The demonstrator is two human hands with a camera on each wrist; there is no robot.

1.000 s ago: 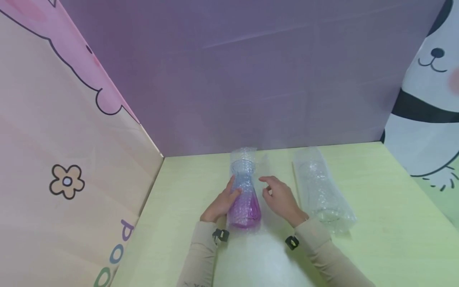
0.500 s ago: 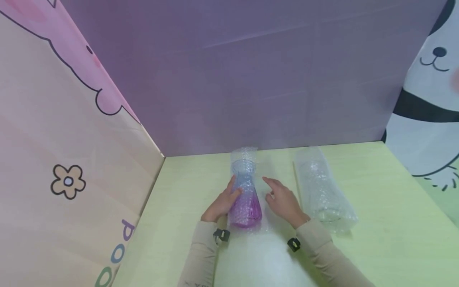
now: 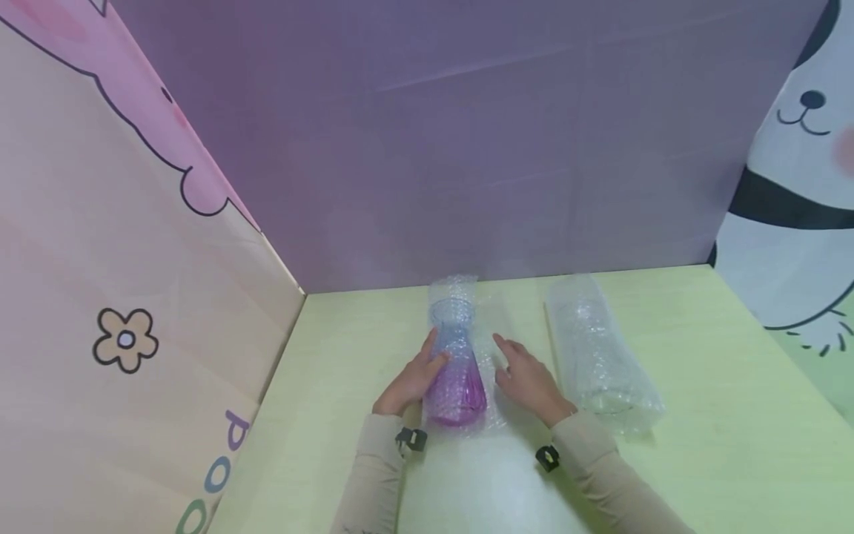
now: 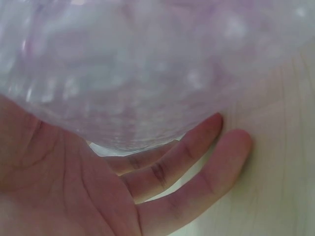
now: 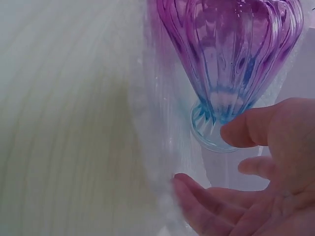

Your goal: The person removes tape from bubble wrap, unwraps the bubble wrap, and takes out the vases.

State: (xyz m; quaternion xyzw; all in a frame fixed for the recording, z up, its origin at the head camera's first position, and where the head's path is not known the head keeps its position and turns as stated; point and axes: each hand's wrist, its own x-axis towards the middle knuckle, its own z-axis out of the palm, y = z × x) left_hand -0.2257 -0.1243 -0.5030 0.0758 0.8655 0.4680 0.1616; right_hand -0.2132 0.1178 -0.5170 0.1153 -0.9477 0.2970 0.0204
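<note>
A ribbed glass vase (image 3: 456,393), purple fading to blue, has clear bubble wrap around it in the middle of the table; I cannot tell if it stands or lies. My left hand (image 3: 415,378) holds its left side, thumb over the front and fingers around the far side. In the left wrist view that hand's fingers (image 4: 197,194) curve beneath the wrapped glass. A loose flap of bubble wrap (image 3: 495,415) extends to the right of the vase. At this flap my right hand (image 3: 530,382) has its fingers stretched out, touching the film's edge in the right wrist view.
A second bubble-wrapped clear glass vase (image 3: 597,363) is to the right of my right hand. Behind the pale wooden table (image 3: 347,334) rises a purple wall (image 3: 467,148). Printed panels (image 3: 133,259) border the left and right sides.
My right hand has shifted slightly right and towards me, and its bent fingers have straightened. The loose flap lies wider to the right. My left hand and the vase stay in place.
</note>
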